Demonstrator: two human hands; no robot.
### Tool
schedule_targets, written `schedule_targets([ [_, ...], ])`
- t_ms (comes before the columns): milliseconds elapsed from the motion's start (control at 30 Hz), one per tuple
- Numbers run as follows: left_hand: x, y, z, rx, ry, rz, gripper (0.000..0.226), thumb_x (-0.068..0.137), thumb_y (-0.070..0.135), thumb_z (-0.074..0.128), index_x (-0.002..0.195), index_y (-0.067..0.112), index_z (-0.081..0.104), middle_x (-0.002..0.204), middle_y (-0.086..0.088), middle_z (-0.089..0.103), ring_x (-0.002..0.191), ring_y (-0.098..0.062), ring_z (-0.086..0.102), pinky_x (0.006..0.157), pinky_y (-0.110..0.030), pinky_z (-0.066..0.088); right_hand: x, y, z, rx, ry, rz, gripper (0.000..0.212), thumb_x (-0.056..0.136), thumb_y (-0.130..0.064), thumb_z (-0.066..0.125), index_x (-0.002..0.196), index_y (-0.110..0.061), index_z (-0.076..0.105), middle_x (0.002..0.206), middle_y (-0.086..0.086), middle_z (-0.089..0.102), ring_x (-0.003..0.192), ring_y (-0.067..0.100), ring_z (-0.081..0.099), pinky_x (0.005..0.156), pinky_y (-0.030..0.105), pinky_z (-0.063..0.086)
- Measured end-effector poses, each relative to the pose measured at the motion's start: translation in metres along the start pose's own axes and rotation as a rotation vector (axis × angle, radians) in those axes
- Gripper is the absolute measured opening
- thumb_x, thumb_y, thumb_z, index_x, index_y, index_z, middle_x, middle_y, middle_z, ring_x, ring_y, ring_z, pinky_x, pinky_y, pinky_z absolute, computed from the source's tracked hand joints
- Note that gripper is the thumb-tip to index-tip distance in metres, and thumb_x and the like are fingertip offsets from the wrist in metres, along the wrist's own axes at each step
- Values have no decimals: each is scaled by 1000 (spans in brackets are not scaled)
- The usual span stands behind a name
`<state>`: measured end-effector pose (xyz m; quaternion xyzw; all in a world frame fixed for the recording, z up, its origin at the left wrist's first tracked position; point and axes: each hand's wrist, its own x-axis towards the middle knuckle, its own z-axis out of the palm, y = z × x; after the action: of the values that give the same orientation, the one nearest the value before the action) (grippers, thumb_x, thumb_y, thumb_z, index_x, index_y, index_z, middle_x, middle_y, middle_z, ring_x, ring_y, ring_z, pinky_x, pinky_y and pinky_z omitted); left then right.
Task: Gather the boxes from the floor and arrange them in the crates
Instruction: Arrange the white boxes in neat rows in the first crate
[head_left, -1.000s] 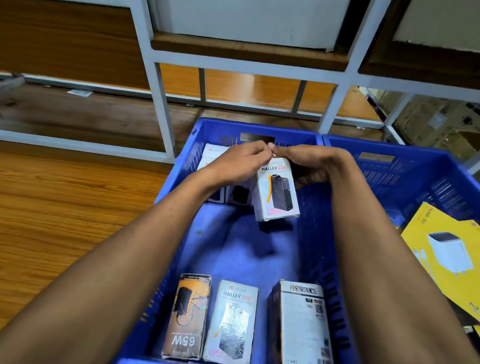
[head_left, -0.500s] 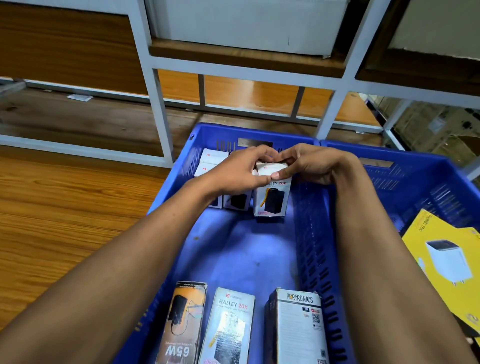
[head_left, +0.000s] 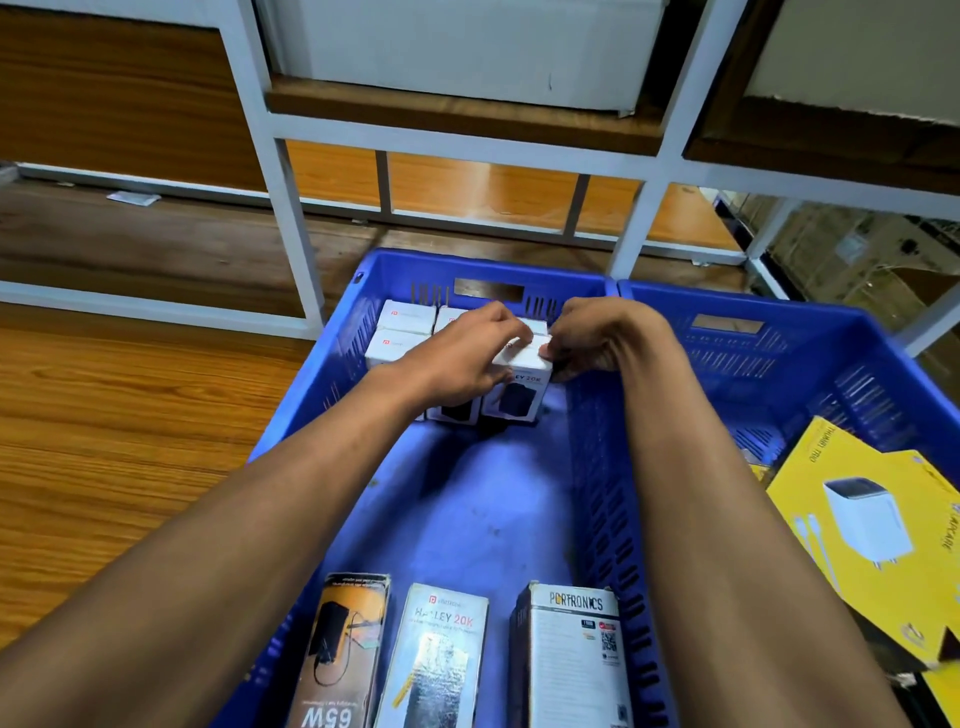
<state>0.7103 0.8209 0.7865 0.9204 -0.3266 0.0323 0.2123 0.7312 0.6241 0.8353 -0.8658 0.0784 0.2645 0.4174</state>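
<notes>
On the left lies the wooden floor (head_left: 104, 441), with the white shelf frame (head_left: 291, 218) standing behind the left blue crate (head_left: 467, 493). In that crate's far left corner stand the upright white boxes (head_left: 402, 332), packed side by side. The left hand (head_left: 462, 358) curls its fingers over the top of the Halley 20K box (head_left: 519, 384), which a second ago was tilted and raised above the crate floor; now it stands upright on the crate floor, touching the row of white boxes at its right end. The right hand (head_left: 597, 338) pinches the same box's top right edge with its fingertips, as it did half a second ago. Along the crate's near edge lie the 65W box (head_left: 343, 654), another Halley box (head_left: 436, 660) and the Portronics box (head_left: 571, 660), in the same order as before. Further right, the second blue crate (head_left: 779, 364) holds a flat yellow charger box (head_left: 872, 530).
</notes>
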Motion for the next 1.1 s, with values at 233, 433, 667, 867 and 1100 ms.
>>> schedule_targets([
  [233,1,6,6,168,-17,36,42,93,17,75,134,16,64,134,-5,57,127,-27,50,103,-43,48,10,4,17,-39,10,58,20,100,10,39,112,9,54,99,27,69,100,42,73,95,59,57],
  [433,-3,6,-3,247,-43,-56,46,96,28,74,139,35,62,136,3,55,129,-23,47,91,-44,53,18,6,22,-45,14,78,25,99,12,38,122,11,50,100,32,71,95,43,74,93,58,58],
  [667,-4,5,-5,256,-89,-114,47,88,24,79,132,32,61,133,1,56,125,-28,53,89,-51,55,20,7,23,-51,32,70,24,102,9,38,122,8,50,91,26,70,95,41,74,91,55,60],
  [867,-3,13,1,350,-70,-164,54,87,17,80,134,27,56,126,-5,47,117,-31,46,76,-43,48,23,7,22,-66,44,77,23,100,9,40,121,6,48,103,31,71,95,41,75,89,57,61],
  [1100,-3,9,-6,428,-99,-206,54,83,10,77,129,22,50,124,-7,46,114,-34,48,73,-45,45,27,8,20,-71,31,65,24,96,10,39,116,7,52,112,31,68,110,42,70,94,58,58],
])
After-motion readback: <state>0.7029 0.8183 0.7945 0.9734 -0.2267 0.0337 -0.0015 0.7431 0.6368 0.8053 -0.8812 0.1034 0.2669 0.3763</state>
